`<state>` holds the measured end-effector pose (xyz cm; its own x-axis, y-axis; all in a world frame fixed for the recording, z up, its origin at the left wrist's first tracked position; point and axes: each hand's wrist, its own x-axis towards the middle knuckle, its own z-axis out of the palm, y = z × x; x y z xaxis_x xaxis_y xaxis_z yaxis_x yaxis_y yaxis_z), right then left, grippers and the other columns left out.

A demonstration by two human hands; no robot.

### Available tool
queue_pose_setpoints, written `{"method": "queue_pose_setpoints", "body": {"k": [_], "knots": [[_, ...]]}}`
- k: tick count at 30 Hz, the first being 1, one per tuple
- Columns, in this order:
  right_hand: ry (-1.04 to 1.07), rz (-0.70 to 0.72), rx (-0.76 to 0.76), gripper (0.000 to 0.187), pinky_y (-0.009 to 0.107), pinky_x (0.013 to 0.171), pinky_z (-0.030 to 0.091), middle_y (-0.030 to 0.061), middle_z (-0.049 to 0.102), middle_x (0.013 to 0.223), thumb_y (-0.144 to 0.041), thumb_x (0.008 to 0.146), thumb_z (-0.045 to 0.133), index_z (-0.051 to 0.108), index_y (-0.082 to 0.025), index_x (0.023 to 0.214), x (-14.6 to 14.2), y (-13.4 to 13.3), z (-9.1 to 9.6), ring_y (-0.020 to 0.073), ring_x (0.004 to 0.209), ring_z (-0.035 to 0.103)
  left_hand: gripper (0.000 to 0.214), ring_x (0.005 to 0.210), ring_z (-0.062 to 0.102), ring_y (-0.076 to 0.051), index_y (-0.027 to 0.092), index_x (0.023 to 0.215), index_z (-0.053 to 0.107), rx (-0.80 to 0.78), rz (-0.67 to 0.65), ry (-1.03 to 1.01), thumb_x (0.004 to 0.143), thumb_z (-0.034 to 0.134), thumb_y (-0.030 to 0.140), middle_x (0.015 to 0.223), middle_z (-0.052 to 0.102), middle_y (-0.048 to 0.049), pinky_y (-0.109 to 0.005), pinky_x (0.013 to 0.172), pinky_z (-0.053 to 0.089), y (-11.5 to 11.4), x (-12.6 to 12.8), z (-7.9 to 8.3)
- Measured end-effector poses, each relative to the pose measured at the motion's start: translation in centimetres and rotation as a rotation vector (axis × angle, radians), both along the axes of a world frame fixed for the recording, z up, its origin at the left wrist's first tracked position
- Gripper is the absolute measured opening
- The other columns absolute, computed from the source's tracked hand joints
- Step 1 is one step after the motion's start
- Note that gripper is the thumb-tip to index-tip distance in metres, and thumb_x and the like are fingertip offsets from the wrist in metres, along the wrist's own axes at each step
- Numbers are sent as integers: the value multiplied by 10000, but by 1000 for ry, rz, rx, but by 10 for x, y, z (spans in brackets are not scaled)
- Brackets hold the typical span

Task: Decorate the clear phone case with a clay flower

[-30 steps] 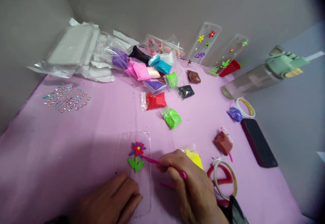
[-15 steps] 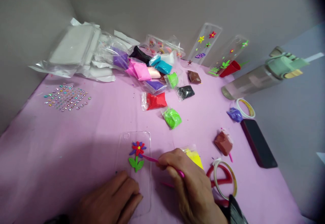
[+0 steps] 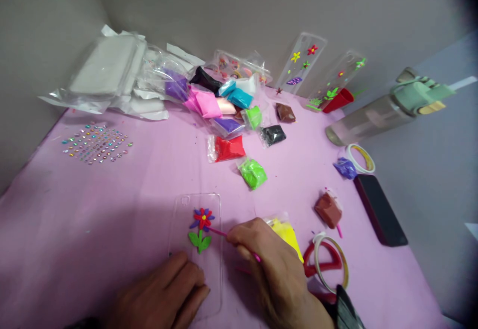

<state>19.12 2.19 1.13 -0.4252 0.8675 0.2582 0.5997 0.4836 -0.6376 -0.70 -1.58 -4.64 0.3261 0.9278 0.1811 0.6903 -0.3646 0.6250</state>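
Note:
A clear phone case (image 3: 186, 219) lies flat on the pink table (image 3: 130, 204) near the front. On it sits a clay flower (image 3: 201, 227) with purple petals, a red centre and green leaves. My right hand (image 3: 276, 274) pinches a thin pink tool (image 3: 218, 232) whose tip touches the flower's right side. My left hand (image 3: 164, 294) rests with curled fingers on the lower part of the case and presses it down. A yellow clay bag (image 3: 287, 232) lies just behind my right hand.
Bags of coloured clay (image 3: 227, 110) are heaped at the back, with a red bag (image 3: 227, 147) and a green bag (image 3: 253, 172) nearer. A gem sticker sheet (image 3: 95, 142) lies left. Two decorated cases (image 3: 304, 62) lean on the wall. Right: bottle (image 3: 377, 112), tape rolls (image 3: 330, 264), dark phone (image 3: 379, 214).
My right hand has slid a little left toward the flower, so less of the pink tool shows. The left hand and the case have stayed put.

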Motion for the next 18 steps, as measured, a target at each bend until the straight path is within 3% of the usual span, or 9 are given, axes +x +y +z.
{"method": "queue_pose_setpoints", "body": {"k": [3,7,10,18], "knots": [[-38,33,2,187,280,651,451,40,613,870,-159,1031,366,510,-158,1151,-1,1,2,158,788,561,410,422,629,-110,284,697,606,26,-91,33,996,333,354,561,621,52,-165,410,516,1,-1,0],[-87,50,-114,177,288,693,481,47,631,944,-182,1024,409,530,-183,1153,-2,3,1,172,851,590,366,435,641,-121,288,735,605,32,-98,47,993,352,346,582,628,54,-183,406,525,0,-3,0],[-115,64,-180,250,311,742,504,64,627,1019,-176,1035,345,507,-201,1224,0,2,1,190,921,599,370,423,636,-119,285,736,606,32,-100,45,994,348,345,581,627,54,-178,403,523,0,-3,0],[-208,103,-148,320,327,743,521,94,627,1026,-163,1035,257,473,-171,1271,5,0,5,218,934,583,372,434,641,-118,287,736,602,41,-111,49,997,348,363,579,622,61,-180,403,521,1,-3,0]]}}
